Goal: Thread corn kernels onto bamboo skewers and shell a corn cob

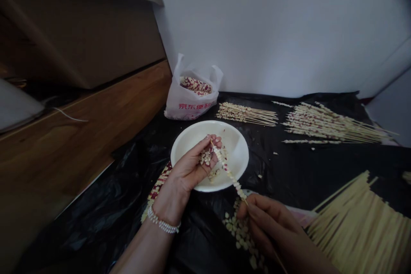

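Nearest the camera, the right hand point(272, 220) pinches the lower end of a thin skewer point(229, 174) threaded with pale and maroon kernels, presumably to steady it. The skewer slants up to the left hand point(194, 165), which is half curled, its fingertips around the tip and its palm cradling loose kernels point(205, 157), likely keeping them close. Beneath the left hand sits a white bowl point(186, 141), apparently positioned to catch drops. Bare sticks point(362, 227) lie right of the right hand, perhaps for easy reach; filled skewers point(321, 124) rest beyond it.
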`<control>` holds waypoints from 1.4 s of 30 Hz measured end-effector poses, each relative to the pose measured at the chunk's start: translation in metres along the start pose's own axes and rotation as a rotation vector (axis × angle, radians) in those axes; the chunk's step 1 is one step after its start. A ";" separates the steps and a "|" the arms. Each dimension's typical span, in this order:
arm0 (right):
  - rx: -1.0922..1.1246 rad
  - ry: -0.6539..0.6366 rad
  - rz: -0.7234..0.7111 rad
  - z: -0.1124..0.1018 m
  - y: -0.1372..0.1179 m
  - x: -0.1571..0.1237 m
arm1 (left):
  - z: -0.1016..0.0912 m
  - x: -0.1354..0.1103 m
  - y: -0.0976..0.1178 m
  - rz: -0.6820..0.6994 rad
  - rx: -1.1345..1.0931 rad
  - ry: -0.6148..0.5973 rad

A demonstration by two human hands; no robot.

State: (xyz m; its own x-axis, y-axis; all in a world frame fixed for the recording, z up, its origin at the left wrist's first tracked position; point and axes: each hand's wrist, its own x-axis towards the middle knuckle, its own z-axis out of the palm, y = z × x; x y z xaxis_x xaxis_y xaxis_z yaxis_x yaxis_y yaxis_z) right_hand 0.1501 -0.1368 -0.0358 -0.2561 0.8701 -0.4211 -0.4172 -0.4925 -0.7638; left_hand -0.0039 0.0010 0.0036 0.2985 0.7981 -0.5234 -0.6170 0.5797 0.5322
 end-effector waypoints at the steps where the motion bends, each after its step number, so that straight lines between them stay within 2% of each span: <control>1: -0.001 -0.005 -0.006 0.000 -0.001 0.000 | -0.001 0.001 -0.001 -0.013 0.003 -0.018; 4: -0.002 0.010 -0.033 0.000 -0.003 0.000 | -0.003 0.004 -0.001 -0.034 -0.029 -0.048; 8: 0.003 0.010 -0.072 -0.001 -0.003 0.002 | -0.003 0.005 0.002 -0.012 -0.069 -0.026; 22: -0.035 -0.037 -0.021 -0.002 0.002 -0.002 | -0.008 0.010 0.002 0.114 -0.065 -0.028; 27: -0.037 -0.008 -0.006 -0.002 0.003 -0.002 | -0.011 0.012 0.004 0.150 -0.098 -0.004; 32: -0.084 -0.124 -0.011 -0.004 0.003 0.001 | -0.009 0.010 0.007 0.176 -0.098 0.034; 37: -0.070 -0.056 0.018 -0.003 0.006 0.001 | -0.005 0.006 0.006 0.169 -0.067 0.020; 42: -0.072 -0.057 -0.005 -0.004 0.005 0.001 | -0.004 0.006 0.003 0.195 -0.078 -0.002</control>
State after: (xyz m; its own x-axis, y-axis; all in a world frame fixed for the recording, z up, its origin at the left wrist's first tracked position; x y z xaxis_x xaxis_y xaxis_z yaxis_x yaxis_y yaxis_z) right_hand 0.1509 -0.1384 -0.0419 -0.3043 0.8689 -0.3904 -0.3550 -0.4838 -0.8000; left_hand -0.0072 0.0065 -0.0008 0.1693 0.8942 -0.4143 -0.7176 0.4000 0.5701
